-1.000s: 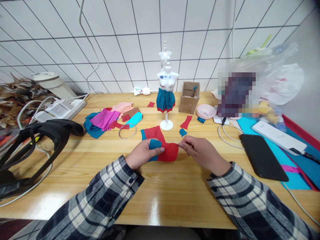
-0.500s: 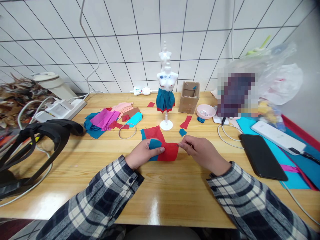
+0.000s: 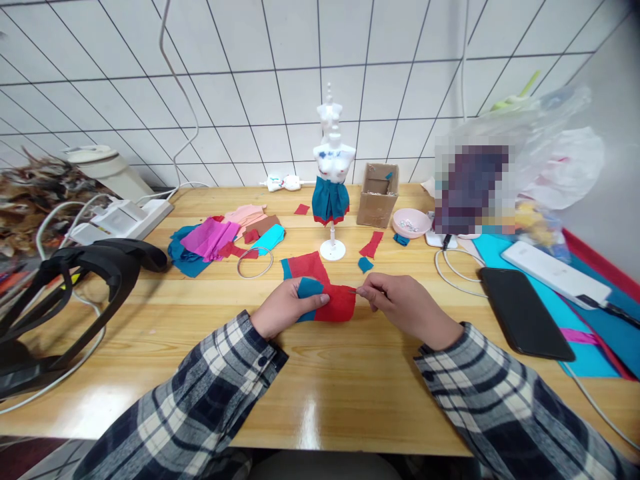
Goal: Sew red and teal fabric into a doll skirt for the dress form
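Note:
My left hand [image 3: 286, 307] pinches a piece of red and teal fabric [image 3: 341, 307], thumb on top and the other fingers beneath it. A second part of the red fabric with a teal edge lies flat just behind. My right hand [image 3: 393, 300] is closed at the fabric's right edge, thumb and forefinger pinching a thin needle [image 3: 354, 291] whose tip meets the red cloth's upper right corner. Behind the cloth stands a small white mannequin [image 3: 334, 163] on a round base, wearing a teal skirt [image 3: 331, 199] with a red hem.
Fabric scraps [image 3: 213, 239] and a metal ring [image 3: 255, 263] lie to the left. A cardboard box [image 3: 379, 197], a pink bowl [image 3: 411, 223] of small beads and red and teal scraps sit behind my right hand. A black phone [image 3: 527, 313] lies right; a black headset [image 3: 100, 267] stands left.
My right hand has barely shifted at the fabric's edge, and slightly more of the needle shows. The left hand and the cloth are nearly still.

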Action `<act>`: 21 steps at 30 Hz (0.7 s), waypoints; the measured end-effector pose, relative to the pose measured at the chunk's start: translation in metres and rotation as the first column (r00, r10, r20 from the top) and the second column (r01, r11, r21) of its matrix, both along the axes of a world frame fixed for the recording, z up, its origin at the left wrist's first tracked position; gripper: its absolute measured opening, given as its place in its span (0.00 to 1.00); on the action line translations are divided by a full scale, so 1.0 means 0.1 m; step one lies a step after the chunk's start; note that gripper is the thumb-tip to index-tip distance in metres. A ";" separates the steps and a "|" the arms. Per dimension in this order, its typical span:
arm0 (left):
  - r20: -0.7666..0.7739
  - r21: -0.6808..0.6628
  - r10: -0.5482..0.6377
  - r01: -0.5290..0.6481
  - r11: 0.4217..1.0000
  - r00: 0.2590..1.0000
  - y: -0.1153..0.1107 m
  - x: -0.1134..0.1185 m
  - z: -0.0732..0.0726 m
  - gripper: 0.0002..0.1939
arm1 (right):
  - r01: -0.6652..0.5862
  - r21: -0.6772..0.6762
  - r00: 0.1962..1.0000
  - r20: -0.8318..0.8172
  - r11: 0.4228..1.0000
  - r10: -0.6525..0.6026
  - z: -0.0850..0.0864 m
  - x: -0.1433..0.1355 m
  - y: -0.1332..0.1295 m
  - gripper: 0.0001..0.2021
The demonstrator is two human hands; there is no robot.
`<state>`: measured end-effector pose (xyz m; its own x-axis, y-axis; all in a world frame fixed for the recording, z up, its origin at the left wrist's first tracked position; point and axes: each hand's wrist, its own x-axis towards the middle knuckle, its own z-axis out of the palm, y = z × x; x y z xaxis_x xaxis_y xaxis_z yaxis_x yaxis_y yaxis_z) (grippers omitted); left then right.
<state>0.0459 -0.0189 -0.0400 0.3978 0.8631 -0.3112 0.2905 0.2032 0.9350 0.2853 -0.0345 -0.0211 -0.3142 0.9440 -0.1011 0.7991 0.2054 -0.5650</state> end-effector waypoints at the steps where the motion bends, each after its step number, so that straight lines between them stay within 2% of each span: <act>1: -0.003 -0.002 -0.003 0.003 1.000 1.000 0.00 0.00 0.00 0.22 | 0.000 0.002 1.000 -0.003 1.000 0.000 0.00 0.00 0.00 0.19; 10: -0.011 0.012 -0.020 0.020 1.000 1.000 -0.01 0.02 0.03 0.22 | 0.064 0.024 0.996 -0.069 0.998 -0.062 -0.04 -0.05 0.00 0.18; 17: 0.000 0.013 -0.009 0.009 1.000 1.000 -0.01 0.01 0.01 0.22 | 0.100 0.038 0.995 -0.030 0.994 -0.099 -0.01 0.09 0.05 0.26; 21: 0.008 0.012 0.002 -0.002 1.000 1.000 -0.01 0.00 -0.01 0.22 | 0.068 -0.015 0.998 0.009 0.998 -0.068 -0.02 0.09 0.05 0.28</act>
